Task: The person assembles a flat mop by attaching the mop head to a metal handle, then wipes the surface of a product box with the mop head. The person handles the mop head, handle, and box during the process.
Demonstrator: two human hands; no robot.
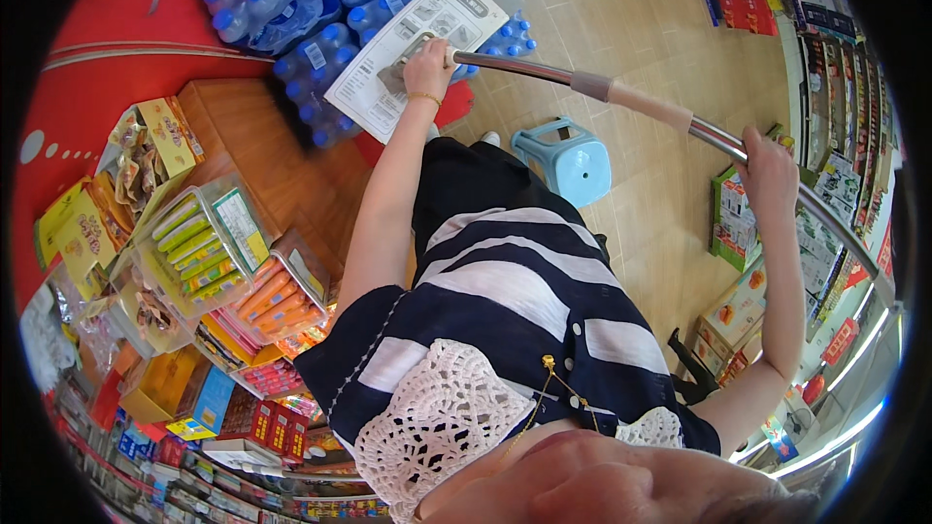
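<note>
A long shiny metal pole (723, 138) with a grey joint and a pale sleeve crosses in front of me from upper middle to the right. My right hand (770, 175) is wrapped round it near its right part. My left hand (428, 69) is closed at its other end, where a whitish cap shows. Behind that hand lies a flat white printed package (374, 87) with a grey top, slanting over packs of bottles; the left fingers are partly hidden, and I cannot tell whether they also grip the package.
Shrink-wrapped packs of blue-capped bottles (316, 78) stand at the upper left. A light blue plastic stool (580, 170) sits on the tiled floor. On the left, a brown wooden counter (262, 150) adjoins snack tubs (155, 262). Stocked shelves (825, 68) and boxes (733, 223) line the right.
</note>
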